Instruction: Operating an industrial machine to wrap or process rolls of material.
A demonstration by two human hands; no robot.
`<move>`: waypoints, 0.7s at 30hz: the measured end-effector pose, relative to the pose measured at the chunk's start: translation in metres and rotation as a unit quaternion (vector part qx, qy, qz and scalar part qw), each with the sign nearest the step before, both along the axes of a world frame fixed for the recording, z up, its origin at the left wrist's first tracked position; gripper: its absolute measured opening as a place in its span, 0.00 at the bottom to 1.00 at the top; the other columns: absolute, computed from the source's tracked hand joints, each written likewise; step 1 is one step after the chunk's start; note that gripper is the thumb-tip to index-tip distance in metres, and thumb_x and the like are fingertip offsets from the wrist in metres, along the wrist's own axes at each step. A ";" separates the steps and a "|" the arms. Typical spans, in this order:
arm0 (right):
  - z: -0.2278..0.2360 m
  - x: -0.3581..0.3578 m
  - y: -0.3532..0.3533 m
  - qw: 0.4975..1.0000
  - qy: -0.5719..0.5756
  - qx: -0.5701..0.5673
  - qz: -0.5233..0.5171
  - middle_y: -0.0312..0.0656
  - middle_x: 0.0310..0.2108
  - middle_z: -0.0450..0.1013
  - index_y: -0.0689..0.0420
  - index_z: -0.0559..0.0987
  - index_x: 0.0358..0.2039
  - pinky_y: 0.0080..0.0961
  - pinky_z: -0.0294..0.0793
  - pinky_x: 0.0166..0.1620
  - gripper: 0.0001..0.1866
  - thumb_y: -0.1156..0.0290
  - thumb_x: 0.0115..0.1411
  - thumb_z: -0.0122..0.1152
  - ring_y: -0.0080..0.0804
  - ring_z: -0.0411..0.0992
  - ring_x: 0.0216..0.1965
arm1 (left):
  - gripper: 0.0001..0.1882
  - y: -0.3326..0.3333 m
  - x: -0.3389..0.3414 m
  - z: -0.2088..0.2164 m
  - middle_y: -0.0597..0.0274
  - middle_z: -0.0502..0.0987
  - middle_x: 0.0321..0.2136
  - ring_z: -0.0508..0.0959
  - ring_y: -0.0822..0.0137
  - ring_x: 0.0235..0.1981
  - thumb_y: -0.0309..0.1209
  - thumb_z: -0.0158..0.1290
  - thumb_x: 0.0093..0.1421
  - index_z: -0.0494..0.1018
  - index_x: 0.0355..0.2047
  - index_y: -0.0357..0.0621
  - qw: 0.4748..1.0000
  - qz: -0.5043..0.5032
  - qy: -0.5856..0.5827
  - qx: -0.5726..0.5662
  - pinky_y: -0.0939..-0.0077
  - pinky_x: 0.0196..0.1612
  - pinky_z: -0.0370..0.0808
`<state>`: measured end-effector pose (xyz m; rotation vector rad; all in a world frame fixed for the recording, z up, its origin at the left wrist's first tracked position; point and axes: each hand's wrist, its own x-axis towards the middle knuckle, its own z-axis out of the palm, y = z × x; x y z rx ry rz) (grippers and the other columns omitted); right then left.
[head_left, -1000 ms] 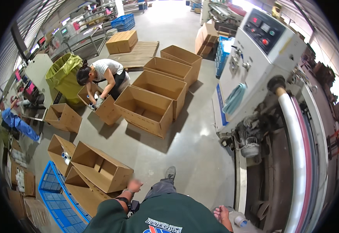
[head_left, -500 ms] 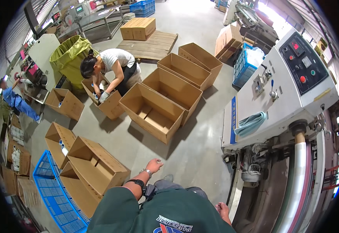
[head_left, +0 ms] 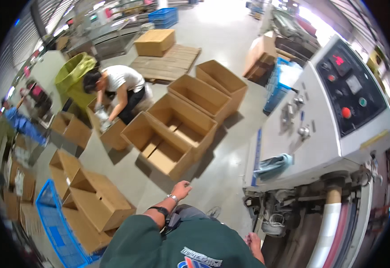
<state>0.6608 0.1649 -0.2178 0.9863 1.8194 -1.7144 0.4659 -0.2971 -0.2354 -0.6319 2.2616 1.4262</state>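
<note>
My left hand (head_left: 181,190) hangs in front of my body with its fingers curled in. A watch is on that wrist and a black band sits higher on the forearm. Whether anything small is inside the fingers is hidden. It touches no box; the nearest is an open, empty-looking cardboard box (head_left: 161,154) just ahead. Low on the right, my right hand (head_left: 253,243) hangs beside my body, partly blurred, near the machine's lower rollers; its fingers are too unclear to read.
More open boxes (head_left: 195,118) stand in a row ahead. A gloved person (head_left: 123,85) bends over another box. Boxes and a blue crate (head_left: 54,219) lie to the left. On the right stands a white machine (head_left: 302,134) with a control panel and a cloth (head_left: 274,165) on it.
The view has shifted: the row of boxes now appears lower and further left, nearer to me, and the machine looms larger. The bent person's hands have moved within the box.
</note>
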 end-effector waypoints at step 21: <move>0.298 -0.494 -0.041 0.778 0.379 0.501 0.025 0.48 0.41 0.72 0.60 0.72 0.48 0.34 0.72 0.42 0.21 0.70 0.53 0.60 0.47 0.73 0.38 | 0.24 0.266 -0.446 0.264 0.54 0.71 0.50 0.77 0.59 0.32 0.29 0.55 0.55 0.67 0.53 0.46 0.801 -0.316 0.496 0.108 0.69 0.38 0.75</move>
